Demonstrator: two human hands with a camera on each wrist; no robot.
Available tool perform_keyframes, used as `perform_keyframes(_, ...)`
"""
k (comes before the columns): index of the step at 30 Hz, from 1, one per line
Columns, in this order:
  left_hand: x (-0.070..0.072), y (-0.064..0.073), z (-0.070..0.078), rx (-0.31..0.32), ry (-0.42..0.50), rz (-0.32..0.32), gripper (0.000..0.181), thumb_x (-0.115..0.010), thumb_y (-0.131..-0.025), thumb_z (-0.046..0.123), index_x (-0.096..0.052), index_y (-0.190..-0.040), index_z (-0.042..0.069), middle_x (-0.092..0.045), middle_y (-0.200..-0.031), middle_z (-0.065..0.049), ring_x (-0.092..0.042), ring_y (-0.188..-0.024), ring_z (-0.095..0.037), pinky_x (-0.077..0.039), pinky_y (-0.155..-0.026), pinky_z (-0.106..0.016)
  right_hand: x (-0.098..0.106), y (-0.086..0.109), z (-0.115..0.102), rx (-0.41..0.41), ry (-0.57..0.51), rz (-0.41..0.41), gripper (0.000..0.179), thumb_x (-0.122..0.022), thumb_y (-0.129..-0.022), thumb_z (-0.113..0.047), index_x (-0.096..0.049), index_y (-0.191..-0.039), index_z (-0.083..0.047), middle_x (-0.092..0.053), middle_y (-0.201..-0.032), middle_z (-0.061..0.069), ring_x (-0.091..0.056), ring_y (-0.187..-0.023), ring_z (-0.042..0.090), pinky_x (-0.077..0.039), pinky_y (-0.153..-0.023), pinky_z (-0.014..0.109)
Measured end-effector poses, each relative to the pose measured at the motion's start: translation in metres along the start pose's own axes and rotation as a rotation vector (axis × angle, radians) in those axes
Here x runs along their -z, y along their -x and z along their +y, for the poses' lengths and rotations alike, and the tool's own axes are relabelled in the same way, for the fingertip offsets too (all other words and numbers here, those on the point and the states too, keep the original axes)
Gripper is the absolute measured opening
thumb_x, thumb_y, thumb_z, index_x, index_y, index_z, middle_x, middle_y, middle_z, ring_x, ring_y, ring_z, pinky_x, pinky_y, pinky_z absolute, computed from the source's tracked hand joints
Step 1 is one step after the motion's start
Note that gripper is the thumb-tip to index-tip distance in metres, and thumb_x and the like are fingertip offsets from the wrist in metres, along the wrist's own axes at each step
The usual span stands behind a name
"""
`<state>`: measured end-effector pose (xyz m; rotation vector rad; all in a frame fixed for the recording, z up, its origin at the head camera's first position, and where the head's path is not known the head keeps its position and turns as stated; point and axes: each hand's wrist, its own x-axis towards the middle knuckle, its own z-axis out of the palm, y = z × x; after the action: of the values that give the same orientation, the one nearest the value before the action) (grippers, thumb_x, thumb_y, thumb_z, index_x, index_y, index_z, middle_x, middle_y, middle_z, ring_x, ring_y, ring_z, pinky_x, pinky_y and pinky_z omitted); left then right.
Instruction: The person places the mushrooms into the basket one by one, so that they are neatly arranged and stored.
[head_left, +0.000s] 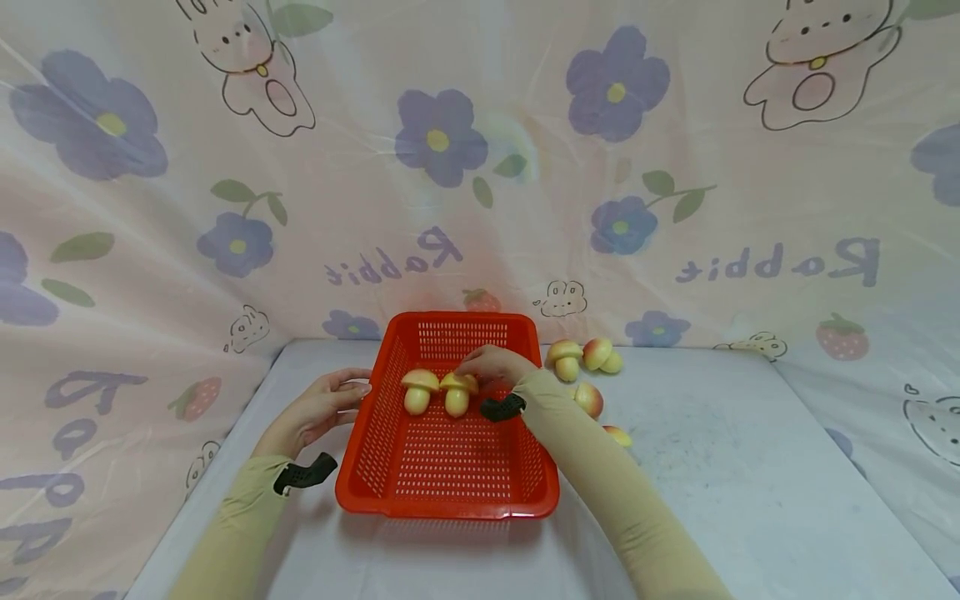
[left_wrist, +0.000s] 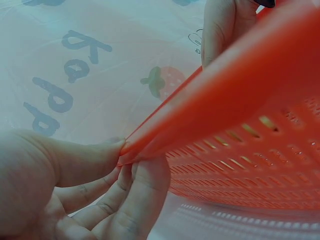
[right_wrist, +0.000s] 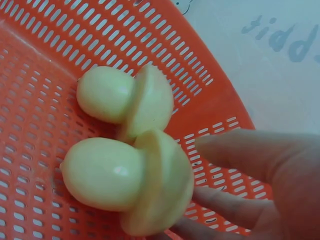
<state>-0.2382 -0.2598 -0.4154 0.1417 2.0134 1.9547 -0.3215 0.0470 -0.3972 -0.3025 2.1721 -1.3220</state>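
Observation:
A red plastic basket (head_left: 450, 505) stands on the table with two toy mushrooms inside, side by side with stems toward me. My left hand (left_wrist: 85, 185) pinches the basket's left rim between thumb and fingers. Inside the basket, my right hand (head_left: 497, 367) is at the cap of the right mushroom (right_wrist: 110, 175). In the right wrist view its thumb stands slightly off the cap, while the other fingers reach partly behind it. The left mushroom (head_left: 418, 392) lies beside that one, its cap close to the other's.
Right of the basket lie several more mushrooms, including an upright-looking one (head_left: 566, 360), a tipped one (head_left: 602, 356) and a reddish one (head_left: 588, 400). My right forearm partly covers this group. A printed curtain (head_left: 525, 225) hangs behind the white table (head_left: 735, 450).

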Motion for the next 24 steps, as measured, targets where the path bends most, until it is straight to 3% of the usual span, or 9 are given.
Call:
perform_keyframes(10,-0.001,0.000,-0.001,-0.005,-0.006,-0.002,0.052,-0.054,-0.099,0.015,-0.032,-0.143,-0.002,-0.062,-0.112,-0.012,-0.064,-0.095,-0.021,-0.054,-0.082,-0.037,0.007,0.008,-0.001,0.023,-0.061,-0.012,0.027,-0.060,-0.094,-0.017,-0.065,-0.113,0.001,-0.063,-0.108,0.013,-0.060,-0.101,0.030,-0.045,-0.095,0.047)
perform_keyframes(14,0.000,-0.001,-0.002,-0.006,-0.008,-0.002,0.052,-0.055,-0.099,0.015,-0.032,-0.142,-0.003,-0.063,-0.111,-0.011,-0.065,-0.095,-0.021,-0.054,-0.082,-0.037,0.015,0.013,-0.003,0.050,-0.071,-0.011,0.034,-0.058,-0.096,-0.017,-0.059,-0.123,0.002,-0.059,-0.122,0.017,-0.057,-0.108,0.034,-0.043,-0.097,0.047)
perform_keyframes(17,0.000,-0.002,-0.003,-0.003,-0.007,0.003,0.052,-0.055,-0.098,0.015,-0.033,-0.142,-0.002,-0.063,-0.111,-0.011,-0.065,-0.095,-0.021,-0.054,-0.082,-0.038,0.022,0.015,-0.003,0.058,-0.117,-0.009,0.039,-0.057,-0.097,-0.016,-0.053,-0.131,0.002,-0.052,-0.132,0.020,-0.054,-0.114,0.036,-0.043,-0.098,0.046)
perform_keyframes(24,0.000,-0.001,-0.002,-0.009,-0.008,-0.004,0.053,-0.055,-0.098,0.016,-0.032,-0.142,-0.003,-0.062,-0.111,-0.010,-0.064,-0.096,-0.020,-0.054,-0.082,-0.038,0.035,0.027,-0.003,0.120,-0.281,-0.041,0.042,-0.053,-0.099,-0.011,-0.045,-0.136,0.006,-0.051,-0.131,0.024,-0.045,-0.122,0.045,-0.036,-0.102,0.054)
